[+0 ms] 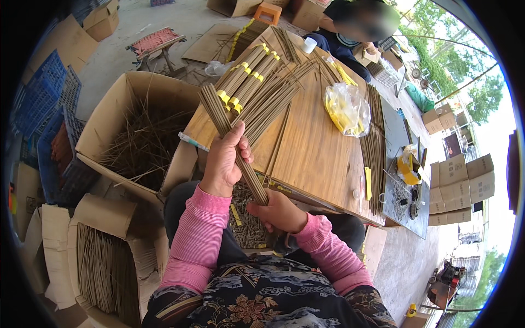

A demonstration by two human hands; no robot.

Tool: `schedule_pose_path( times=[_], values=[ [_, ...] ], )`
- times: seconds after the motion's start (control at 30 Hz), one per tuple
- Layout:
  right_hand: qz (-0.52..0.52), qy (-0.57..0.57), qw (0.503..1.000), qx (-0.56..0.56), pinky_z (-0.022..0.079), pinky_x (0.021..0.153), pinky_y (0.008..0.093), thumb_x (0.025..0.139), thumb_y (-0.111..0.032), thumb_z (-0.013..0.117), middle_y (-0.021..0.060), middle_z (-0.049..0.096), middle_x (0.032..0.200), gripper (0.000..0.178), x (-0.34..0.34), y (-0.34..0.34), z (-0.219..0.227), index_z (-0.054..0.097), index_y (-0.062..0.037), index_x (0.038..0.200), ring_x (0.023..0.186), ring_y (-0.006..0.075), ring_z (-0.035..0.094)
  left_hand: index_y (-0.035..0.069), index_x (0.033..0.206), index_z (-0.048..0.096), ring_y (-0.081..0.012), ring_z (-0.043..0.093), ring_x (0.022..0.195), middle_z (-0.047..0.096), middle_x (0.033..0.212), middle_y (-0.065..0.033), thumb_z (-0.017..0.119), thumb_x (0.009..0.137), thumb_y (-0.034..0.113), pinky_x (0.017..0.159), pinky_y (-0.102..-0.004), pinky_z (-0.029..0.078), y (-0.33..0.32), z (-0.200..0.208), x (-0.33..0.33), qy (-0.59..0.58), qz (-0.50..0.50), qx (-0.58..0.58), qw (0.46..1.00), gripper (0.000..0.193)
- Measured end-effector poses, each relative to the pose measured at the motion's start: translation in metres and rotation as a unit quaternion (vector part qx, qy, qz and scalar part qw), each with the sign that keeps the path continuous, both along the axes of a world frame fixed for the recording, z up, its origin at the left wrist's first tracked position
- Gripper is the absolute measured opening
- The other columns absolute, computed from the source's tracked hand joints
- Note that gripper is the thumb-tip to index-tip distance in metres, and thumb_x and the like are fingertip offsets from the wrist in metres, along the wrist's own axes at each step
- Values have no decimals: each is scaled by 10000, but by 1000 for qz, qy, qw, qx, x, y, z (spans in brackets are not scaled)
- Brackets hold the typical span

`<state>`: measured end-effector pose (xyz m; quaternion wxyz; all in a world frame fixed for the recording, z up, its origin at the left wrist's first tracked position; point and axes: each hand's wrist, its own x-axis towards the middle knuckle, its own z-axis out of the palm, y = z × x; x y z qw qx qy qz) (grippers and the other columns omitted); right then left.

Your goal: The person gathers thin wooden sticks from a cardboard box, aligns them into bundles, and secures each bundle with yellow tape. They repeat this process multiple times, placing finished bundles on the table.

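Brown sticks (251, 174), wooden tabletop (309, 147), cardboard boxes (106, 112) on grey floor (407, 252)

Sticks (269, 107) on table (311, 158); carton (103, 120) to its left.

Clearance over wooden table (322, 164)
Free passage is provided across the bare middle to the near edge. Access is obstructed toward the left edge by yellow-banded bundles (254, 82), loose sticks (270, 106) and the held bundle (248, 170); toward the right edge, by a plastic bag (348, 109) and long sticks (372, 158).

The wooden table (311, 158) carried loose brown sticks (269, 109), yellow-banded bundles (252, 81), a small white cup (309, 45) and a clear plastic bag (355, 112) with yellow pieces (337, 104) inside
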<state>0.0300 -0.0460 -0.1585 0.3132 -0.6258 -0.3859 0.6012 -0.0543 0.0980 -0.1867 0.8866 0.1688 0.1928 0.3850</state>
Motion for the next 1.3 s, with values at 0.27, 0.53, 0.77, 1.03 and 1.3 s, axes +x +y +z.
schedule_pose_path(
  times=[0.27,0.53,0.77,1.03,1.3],
  values=[
    [-35,-334,919,207,393,417,314,803,-231,614,9,462,520,285,-5,-2,-30,422,-23,764,438,152,489,117,722,480,-87,423,423,429,539,24,629,807,247,407,-242,371,-6,11,3,78,57,12,995,215],
    [8,92,995,31,372,383,230,854,-189,544,11,463,540,212,0,-3,-3,443,-60,721,406,101,446,123,704,456,-75,402,424,419,537,31,617,815,275,394,-230,343,-1,5,-2,-36,-11,17,999,247],
    [1,190,981,-34,345,349,230,861,-174,537,4,424,461,234,4,-2,1,430,-65,684,351,94,392,124,712,465,-85,407,429,448,549,22,611,817,293,416,-231,351,-9,9,5,-17,-35,-18,999,247],
    [30,65,989,130,440,505,217,859,-386,519,18,516,660,376,21,9,-6,506,-13,811,564,91,523,152,647,418,-50,354,411,380,532,51,564,843,336,390,-194,317,4,13,-12,-21,23,21,999,306],
    [-175,-439,876,99,449,656,377,767,-271,593,161,589,771,267,87,58,-64,529,-12,771,744,324,565,153,679,454,-55,360,402,403,528,48,590,817,365,366,-198,309,9,8,-13,-33,18,-8,999,288]
  ],
)
